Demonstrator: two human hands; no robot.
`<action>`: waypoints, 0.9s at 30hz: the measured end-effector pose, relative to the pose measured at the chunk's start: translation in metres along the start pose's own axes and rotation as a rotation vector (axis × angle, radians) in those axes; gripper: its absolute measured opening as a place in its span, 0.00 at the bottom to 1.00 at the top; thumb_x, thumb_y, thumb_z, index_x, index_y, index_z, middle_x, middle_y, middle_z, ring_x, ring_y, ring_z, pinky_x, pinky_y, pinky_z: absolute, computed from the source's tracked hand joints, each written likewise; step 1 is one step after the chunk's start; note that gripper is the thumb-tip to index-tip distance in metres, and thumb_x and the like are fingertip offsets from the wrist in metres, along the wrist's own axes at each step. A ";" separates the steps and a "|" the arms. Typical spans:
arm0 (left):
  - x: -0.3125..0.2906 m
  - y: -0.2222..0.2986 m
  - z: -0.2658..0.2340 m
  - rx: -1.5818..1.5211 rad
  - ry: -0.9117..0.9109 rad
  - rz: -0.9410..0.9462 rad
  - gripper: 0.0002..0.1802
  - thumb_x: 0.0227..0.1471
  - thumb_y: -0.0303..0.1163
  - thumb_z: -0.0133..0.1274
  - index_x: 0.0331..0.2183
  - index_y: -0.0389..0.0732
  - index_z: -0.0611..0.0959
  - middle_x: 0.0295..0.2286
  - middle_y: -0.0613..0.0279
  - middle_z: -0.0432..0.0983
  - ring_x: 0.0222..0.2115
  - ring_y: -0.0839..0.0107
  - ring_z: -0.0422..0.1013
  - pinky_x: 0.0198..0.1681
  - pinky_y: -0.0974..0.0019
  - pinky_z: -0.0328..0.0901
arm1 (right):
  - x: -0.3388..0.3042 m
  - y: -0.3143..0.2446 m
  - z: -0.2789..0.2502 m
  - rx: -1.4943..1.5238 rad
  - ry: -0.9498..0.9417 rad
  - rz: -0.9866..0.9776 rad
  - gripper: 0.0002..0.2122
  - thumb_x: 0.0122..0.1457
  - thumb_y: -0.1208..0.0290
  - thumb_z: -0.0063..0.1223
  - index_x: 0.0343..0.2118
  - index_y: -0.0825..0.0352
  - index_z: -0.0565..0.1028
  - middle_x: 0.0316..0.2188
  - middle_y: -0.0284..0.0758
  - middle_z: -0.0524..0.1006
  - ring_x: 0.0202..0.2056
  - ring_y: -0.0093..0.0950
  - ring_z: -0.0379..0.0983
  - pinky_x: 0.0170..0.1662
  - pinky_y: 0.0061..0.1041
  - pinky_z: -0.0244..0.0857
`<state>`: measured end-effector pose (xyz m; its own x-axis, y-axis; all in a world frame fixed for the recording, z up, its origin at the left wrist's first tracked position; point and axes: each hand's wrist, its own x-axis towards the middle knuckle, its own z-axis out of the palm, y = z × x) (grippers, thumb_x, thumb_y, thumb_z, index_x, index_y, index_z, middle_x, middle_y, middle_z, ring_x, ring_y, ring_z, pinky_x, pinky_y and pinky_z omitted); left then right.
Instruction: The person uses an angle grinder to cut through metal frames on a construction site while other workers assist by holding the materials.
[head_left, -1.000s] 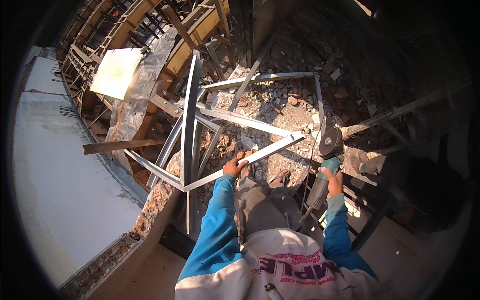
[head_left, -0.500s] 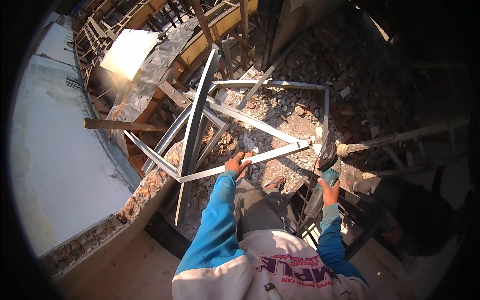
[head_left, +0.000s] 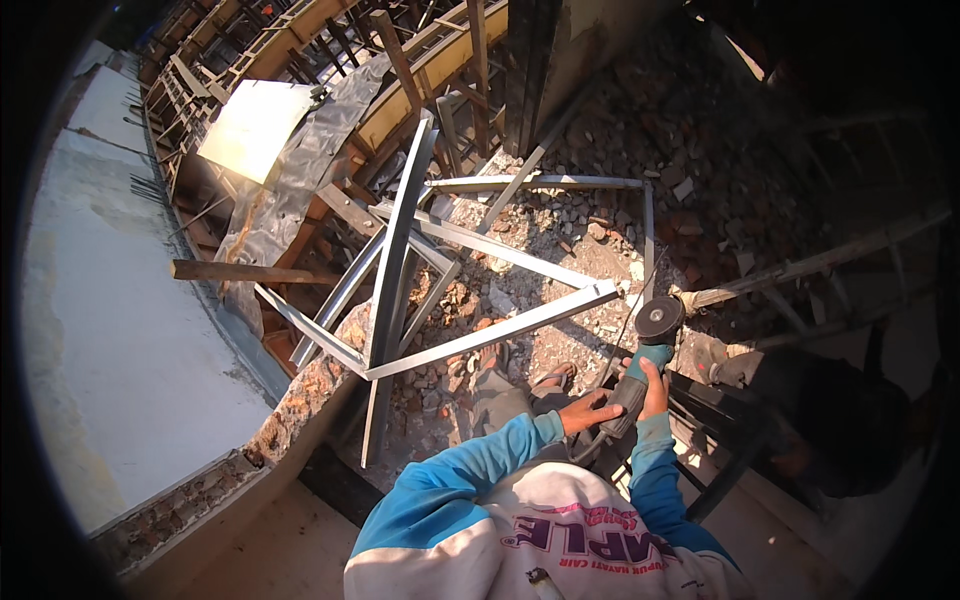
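My right hand (head_left: 655,390) is wrapped round the body of a teal and dark angle grinder (head_left: 630,392). The grinder's round disc (head_left: 659,318) points away from me, its flat face turned up. My left hand (head_left: 588,412) is at the rear part of the grinder, thumb and fingers against its dark casing; part of its grip is hidden. Beyond my hands lies a bent frame of silvery metal channels (head_left: 500,328). One channel's cut-looking end sits left of the disc, apart from it.
Broken brick and rubble (head_left: 600,232) cover the ground round my sandalled feet. A broken wall edge (head_left: 310,395) runs along the left, with a wooden beam (head_left: 250,272) above it. At right are a rope-bound pole (head_left: 790,280) and a person in dark clothing (head_left: 840,410).
My left hand has let go of the metal channel and moved right to the grinder. The grinder has turned so its disc face shows. The metal frame sits slightly lower in view.
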<state>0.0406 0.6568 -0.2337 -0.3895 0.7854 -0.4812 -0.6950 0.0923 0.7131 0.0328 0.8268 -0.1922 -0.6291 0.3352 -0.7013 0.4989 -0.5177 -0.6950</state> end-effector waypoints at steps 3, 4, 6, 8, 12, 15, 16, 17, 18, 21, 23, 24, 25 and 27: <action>-0.009 0.030 0.039 -0.335 -0.058 -0.062 0.49 0.42 0.50 0.62 0.53 0.30 0.57 0.42 0.48 0.68 0.38 0.64 0.70 0.34 0.70 0.68 | 0.018 0.016 -0.022 -0.049 0.169 -0.084 0.22 0.48 0.59 0.58 0.41 0.71 0.69 0.36 0.41 0.76 0.29 0.30 0.75 0.28 0.30 0.72; -0.017 0.041 0.040 -0.311 -0.026 -0.055 0.48 0.41 0.49 0.63 0.53 0.29 0.58 0.40 0.50 0.69 0.35 0.66 0.71 0.29 0.73 0.68 | 0.019 0.013 -0.024 -0.071 0.149 -0.109 0.22 0.48 0.59 0.57 0.40 0.71 0.70 0.35 0.40 0.76 0.29 0.30 0.75 0.28 0.29 0.71; -0.008 0.031 0.043 -0.140 0.088 0.052 0.48 0.40 0.49 0.63 0.52 0.29 0.58 0.41 0.48 0.68 0.37 0.64 0.70 0.34 0.71 0.67 | 0.020 0.009 -0.031 -0.112 0.132 -0.161 0.22 0.48 0.57 0.56 0.39 0.71 0.71 0.34 0.40 0.76 0.29 0.30 0.75 0.27 0.29 0.71; 0.000 0.025 0.046 -0.039 0.148 0.133 0.48 0.40 0.49 0.63 0.52 0.29 0.59 0.42 0.47 0.68 0.40 0.63 0.69 0.39 0.68 0.66 | 0.000 -0.009 -0.011 -0.121 0.154 -0.147 0.22 0.49 0.55 0.55 0.39 0.71 0.71 0.32 0.40 0.75 0.28 0.29 0.74 0.28 0.29 0.71; -0.008 0.032 0.040 0.044 0.176 0.224 0.49 0.38 0.48 0.64 0.51 0.29 0.58 0.43 0.44 0.66 0.45 0.59 0.66 0.47 0.63 0.61 | -0.020 -0.024 0.009 -0.032 0.002 -0.074 0.21 0.50 0.56 0.55 0.39 0.71 0.72 0.31 0.39 0.75 0.28 0.28 0.73 0.29 0.29 0.71; -0.011 0.033 0.038 0.148 0.219 0.288 0.52 0.36 0.47 0.64 0.52 0.26 0.54 0.43 0.39 0.67 0.45 0.55 0.67 0.48 0.63 0.62 | -0.032 -0.029 0.030 0.026 -0.002 -0.045 0.19 0.50 0.60 0.58 0.38 0.70 0.72 0.29 0.38 0.75 0.29 0.27 0.73 0.31 0.29 0.71; -0.013 0.034 0.038 0.189 0.237 0.312 0.53 0.36 0.46 0.64 0.52 0.25 0.53 0.43 0.37 0.67 0.45 0.53 0.68 0.47 0.63 0.62 | -0.031 -0.030 0.029 0.002 0.002 -0.022 0.18 0.49 0.61 0.58 0.37 0.70 0.72 0.28 0.38 0.75 0.29 0.27 0.73 0.31 0.29 0.71; -0.014 0.035 0.036 0.237 0.220 0.264 0.53 0.36 0.47 0.64 0.52 0.27 0.52 0.43 0.34 0.66 0.44 0.49 0.68 0.47 0.61 0.63 | -0.031 -0.030 0.028 -0.024 0.006 0.002 0.17 0.49 0.63 0.59 0.37 0.70 0.72 0.27 0.38 0.75 0.29 0.27 0.73 0.32 0.29 0.71; -0.015 0.034 0.035 0.250 0.206 0.273 0.54 0.36 0.49 0.63 0.53 0.28 0.52 0.43 0.33 0.66 0.44 0.49 0.68 0.47 0.60 0.63 | -0.031 -0.028 0.027 -0.021 0.011 -0.010 0.17 0.48 0.64 0.60 0.36 0.70 0.72 0.28 0.38 0.75 0.29 0.27 0.73 0.32 0.29 0.71; -0.012 0.023 0.025 0.274 0.172 0.278 0.52 0.35 0.55 0.63 0.52 0.32 0.58 0.42 0.36 0.68 0.43 0.47 0.68 0.47 0.57 0.62 | -0.019 -0.014 0.016 -0.013 0.012 -0.048 0.16 0.47 0.65 0.60 0.35 0.69 0.72 0.27 0.38 0.75 0.27 0.28 0.73 0.32 0.30 0.70; -0.022 0.046 0.004 0.427 0.155 0.319 0.48 0.34 0.55 0.63 0.49 0.32 0.63 0.41 0.40 0.68 0.43 0.47 0.67 0.47 0.57 0.61 | -0.023 -0.017 0.010 0.010 0.003 -0.053 0.16 0.47 0.67 0.59 0.36 0.69 0.70 0.29 0.36 0.74 0.30 0.29 0.73 0.33 0.30 0.70; -0.027 0.056 -0.008 0.500 0.156 0.335 0.47 0.34 0.55 0.63 0.48 0.33 0.66 0.40 0.42 0.69 0.43 0.47 0.67 0.47 0.57 0.61 | -0.024 -0.017 0.007 0.017 -0.007 -0.048 0.16 0.47 0.68 0.59 0.36 0.70 0.70 0.30 0.36 0.73 0.32 0.29 0.73 0.34 0.29 0.70; -0.015 0.042 -0.024 0.500 0.332 0.472 0.44 0.33 0.57 0.63 0.45 0.34 0.71 0.42 0.46 0.67 0.46 0.50 0.63 0.48 0.57 0.59 | -0.022 -0.014 0.001 0.009 -0.039 -0.092 0.17 0.47 0.66 0.58 0.37 0.70 0.69 0.31 0.37 0.73 0.32 0.30 0.73 0.34 0.31 0.70; -0.008 0.038 -0.071 0.729 0.806 0.512 0.47 0.32 0.59 0.63 0.47 0.36 0.69 0.46 0.47 0.64 0.50 0.51 0.58 0.52 0.51 0.54 | -0.037 -0.020 0.012 0.003 0.024 -0.108 0.18 0.47 0.66 0.59 0.38 0.70 0.68 0.31 0.37 0.73 0.32 0.31 0.73 0.35 0.33 0.70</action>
<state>-0.0252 0.6105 -0.2388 -0.9676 0.2468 -0.0530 0.0548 0.4104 0.9102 0.0386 0.8150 -0.1506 -0.6648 0.4076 -0.6260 0.4273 -0.4798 -0.7663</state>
